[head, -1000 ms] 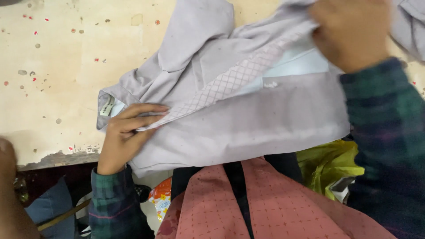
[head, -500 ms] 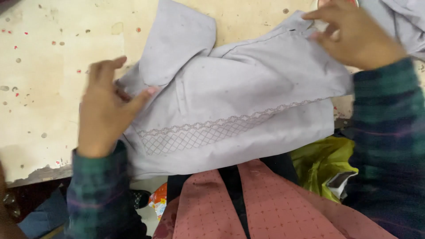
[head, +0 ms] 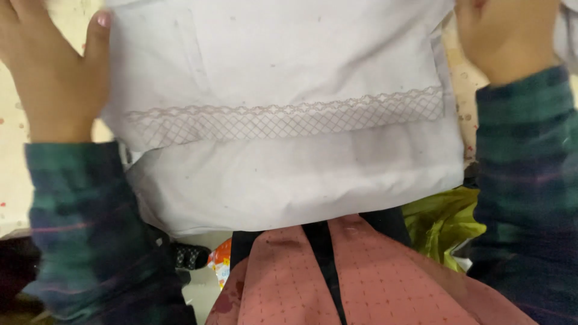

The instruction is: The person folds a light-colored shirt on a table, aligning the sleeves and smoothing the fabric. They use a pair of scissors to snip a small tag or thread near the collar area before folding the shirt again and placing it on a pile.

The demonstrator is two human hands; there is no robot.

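Here my left hand (head: 57, 72) and right hand (head: 512, 39) lie flat and open, pressing either edge of the pale folded garment (head: 289, 120) on the desk (head: 12, 174); soft, limp cloth, best gripped at its side edges.

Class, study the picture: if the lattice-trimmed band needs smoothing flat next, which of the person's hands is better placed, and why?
Probably the left hand: it lies flat at the pale grey garment's edge, thumb on the cloth, level with the lattice trim. The right hand sits higher, beyond the far edge.
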